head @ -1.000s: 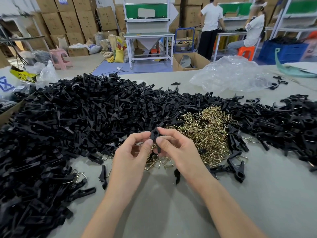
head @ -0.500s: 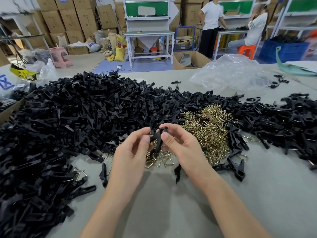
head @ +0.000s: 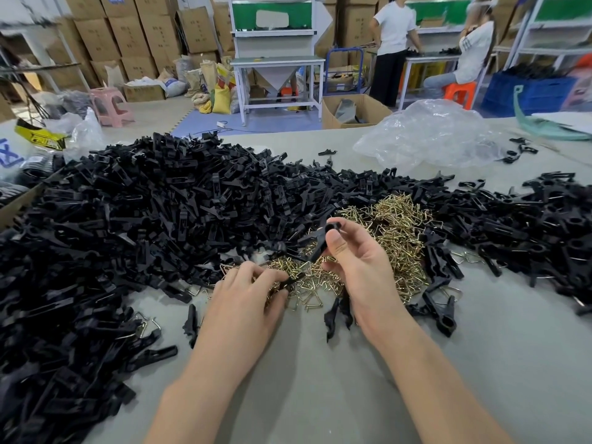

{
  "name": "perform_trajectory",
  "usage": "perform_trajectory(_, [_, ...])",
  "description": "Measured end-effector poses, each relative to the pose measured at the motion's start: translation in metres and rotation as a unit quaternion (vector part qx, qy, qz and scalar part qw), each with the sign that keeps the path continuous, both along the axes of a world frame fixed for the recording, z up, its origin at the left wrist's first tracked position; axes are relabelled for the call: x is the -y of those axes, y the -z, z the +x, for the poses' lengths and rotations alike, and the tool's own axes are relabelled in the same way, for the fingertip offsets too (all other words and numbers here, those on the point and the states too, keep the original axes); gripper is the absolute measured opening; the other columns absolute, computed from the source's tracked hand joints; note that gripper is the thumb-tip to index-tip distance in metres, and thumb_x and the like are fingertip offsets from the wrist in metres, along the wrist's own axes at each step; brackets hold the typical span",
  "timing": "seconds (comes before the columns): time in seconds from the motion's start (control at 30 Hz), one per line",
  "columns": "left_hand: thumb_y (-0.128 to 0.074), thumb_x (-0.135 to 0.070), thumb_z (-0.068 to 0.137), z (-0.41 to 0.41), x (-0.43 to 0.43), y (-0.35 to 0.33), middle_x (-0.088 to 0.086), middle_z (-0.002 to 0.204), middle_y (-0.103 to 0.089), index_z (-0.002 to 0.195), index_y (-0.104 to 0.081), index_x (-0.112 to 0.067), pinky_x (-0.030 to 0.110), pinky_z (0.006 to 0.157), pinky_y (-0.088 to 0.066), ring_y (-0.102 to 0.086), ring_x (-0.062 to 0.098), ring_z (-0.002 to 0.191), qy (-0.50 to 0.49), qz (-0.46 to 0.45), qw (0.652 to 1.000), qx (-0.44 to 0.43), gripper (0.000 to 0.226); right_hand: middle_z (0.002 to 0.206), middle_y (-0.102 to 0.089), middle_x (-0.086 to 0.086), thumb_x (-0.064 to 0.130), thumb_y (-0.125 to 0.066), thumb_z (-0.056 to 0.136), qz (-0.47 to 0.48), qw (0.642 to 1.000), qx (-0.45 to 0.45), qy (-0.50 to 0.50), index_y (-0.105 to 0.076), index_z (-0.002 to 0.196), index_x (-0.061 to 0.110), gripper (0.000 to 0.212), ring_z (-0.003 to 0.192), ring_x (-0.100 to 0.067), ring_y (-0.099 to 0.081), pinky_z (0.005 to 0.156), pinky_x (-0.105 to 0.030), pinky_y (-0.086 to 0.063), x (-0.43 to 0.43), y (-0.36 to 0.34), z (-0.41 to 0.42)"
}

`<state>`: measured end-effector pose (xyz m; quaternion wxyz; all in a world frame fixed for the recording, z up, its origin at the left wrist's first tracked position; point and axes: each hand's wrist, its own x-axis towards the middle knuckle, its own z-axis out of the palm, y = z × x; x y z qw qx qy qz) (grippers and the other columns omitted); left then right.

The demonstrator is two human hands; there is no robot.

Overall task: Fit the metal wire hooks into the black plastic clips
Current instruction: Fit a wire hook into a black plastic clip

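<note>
My right hand (head: 355, 264) pinches a black plastic clip (head: 322, 239) between thumb and fingers, lifted a little above the table. My left hand (head: 246, 299) is down on the near edge of the brass wire hooks (head: 387, 238), its fingertips curled into the loose hooks and pinching something small there; what exactly is between them is hidden. A huge pile of black clips (head: 144, 219) covers the left and centre of the grey table (head: 320, 395). More black clips (head: 544, 225) stretch to the right.
A crumpled clear plastic bag (head: 429, 136) lies at the back right of the table. A few clips with wires fitted (head: 442, 306) lie right of my hands. Beyond the table stand cardboard boxes, a white workbench (head: 275, 62) and two people at another bench.
My hands have parted. The left hand let go of the clip and dropped onto the wire hooks. The right hand kept the clip and moved slightly up and right.
</note>
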<state>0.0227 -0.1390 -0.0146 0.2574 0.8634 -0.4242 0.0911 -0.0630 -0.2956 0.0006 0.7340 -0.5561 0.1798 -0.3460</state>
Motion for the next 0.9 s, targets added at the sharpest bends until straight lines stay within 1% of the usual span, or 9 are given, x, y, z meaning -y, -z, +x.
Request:
perform_trajectory(0.1, [-0.062,-0.036,0.095,0.001,0.000,0.001,-0.014,0.103,-0.053,0.113,-0.067,-0.033,0.027,0.083,-0.034,-0.041,0.006,0.096,-0.007,0.002,1.000,-0.002,0.019,0.099,-0.074,0.003,0.023,-0.066,0.091,-0.001,1.000,-0.002,0.003,-0.069,0.109,0.024,0.018,0.088,-0.011,-0.067,0.074,-0.025,-0.057,0.001,0.001,0.000])
perform_trajectory(0.27, [-0.059,-0.034,0.097,0.004,0.001,0.001,-0.019,0.103,-0.055,0.111,-0.064,-0.032,0.027,0.088,-0.036,-0.053,0.011,0.101,0.006,0.025,1.000,0.001,0.015,0.097,-0.074,0.006,0.029,-0.067,0.087,-0.006,1.000,-0.005,0.003,-0.069,0.109,0.024,0.023,0.086,-0.010,-0.068,0.073,-0.025,-0.057,-0.001,-0.001,0.000])
perform_trajectory(0.4, [-0.056,-0.033,0.097,0.005,-0.001,-0.001,-0.025,0.097,-0.053,0.101,-0.058,-0.036,0.026,0.086,-0.036,-0.051,0.006,0.097,0.021,0.020,0.999,-0.023,0.006,0.097,-0.074,0.005,0.023,-0.065,0.093,-0.005,1.000,-0.009,0.005,-0.069,0.110,0.023,0.017,0.087,-0.012,-0.068,0.074,-0.025,-0.057,0.000,0.000,-0.001])
perform_trajectory(0.5, [-0.054,-0.032,0.096,0.005,-0.001,-0.003,-0.024,0.093,-0.057,0.091,-0.056,-0.035,0.023,0.085,-0.040,-0.051,0.001,0.095,0.029,-0.033,0.995,-0.088,0.007,0.099,-0.074,0.002,0.022,-0.064,0.096,-0.006,1.000,-0.013,0.005,-0.068,0.112,0.020,0.017,0.087,-0.014,-0.068,0.075,-0.027,-0.057,0.001,-0.001,-0.002])
perform_trajectory(0.57, [-0.056,-0.031,0.095,0.003,0.000,-0.006,-0.021,0.089,-0.062,0.088,-0.058,-0.035,0.013,0.079,-0.039,-0.055,-0.002,0.091,0.022,-0.093,0.983,-0.155,0.009,0.097,-0.075,0.004,0.022,-0.064,0.096,-0.010,1.000,-0.013,0.006,-0.068,0.112,0.019,0.016,0.086,-0.012,-0.068,0.076,-0.027,-0.058,0.001,-0.001,-0.002])
perform_trajectory(0.63, [-0.058,-0.030,0.095,0.004,0.001,-0.009,-0.021,0.085,-0.066,0.087,-0.063,-0.033,0.007,0.070,-0.040,-0.058,-0.004,0.079,0.002,-0.155,0.961,-0.227,0.010,0.093,-0.075,0.007,0.022,-0.064,0.096,-0.012,1.000,-0.014,0.007,-0.068,0.109,0.020,0.015,0.083,-0.009,-0.068,0.076,-0.027,-0.059,0.001,-0.001,-0.002])
perform_trajectory(0.73, [-0.061,-0.021,0.097,0.008,0.003,-0.013,-0.008,0.083,-0.072,0.091,-0.069,-0.023,0.009,0.064,-0.045,-0.059,-0.002,0.067,-0.037,-0.233,0.910,-0.342,0.010,0.093,-0.075,0.007,0.024,-0.065,0.093,0.000,1.000,-0.016,-0.007,-0.069,0.107,0.022,0.014,0.084,-0.008,-0.068,0.074,-0.025,-0.059,0.001,-0.001,-0.002])
perform_trajectory(0.83, [-0.058,-0.012,0.099,0.010,0.005,-0.017,0.001,0.082,-0.074,0.097,-0.068,-0.012,0.021,0.069,-0.054,-0.064,0.009,0.073,-0.029,-0.319,0.815,-0.484,0.010,0.099,-0.075,0.001,0.031,-0.069,0.083,0.027,0.997,-0.016,-0.070,-0.071,0.106,0.021,0.025,0.093,-0.014,-0.071,0.077,-0.025,-0.058,0.000,0.000,-0.002])
perform_trajectory(0.9, [-0.057,-0.009,0.099,0.008,0.007,-0.021,0.002,0.080,-0.073,0.097,-0.066,-0.008,0.022,0.068,-0.057,-0.067,0.012,0.072,-0.015,-0.364,0.756,-0.545,0.009,0.104,-0.073,-0.005,0.032,-0.070,0.080,0.038,0.992,-0.022,-0.120,-0.073,0.104,0.021,0.026,0.098,-0.017,-0.071,0.082,-0.027,-0.058,-0.005,0.001,0.000])
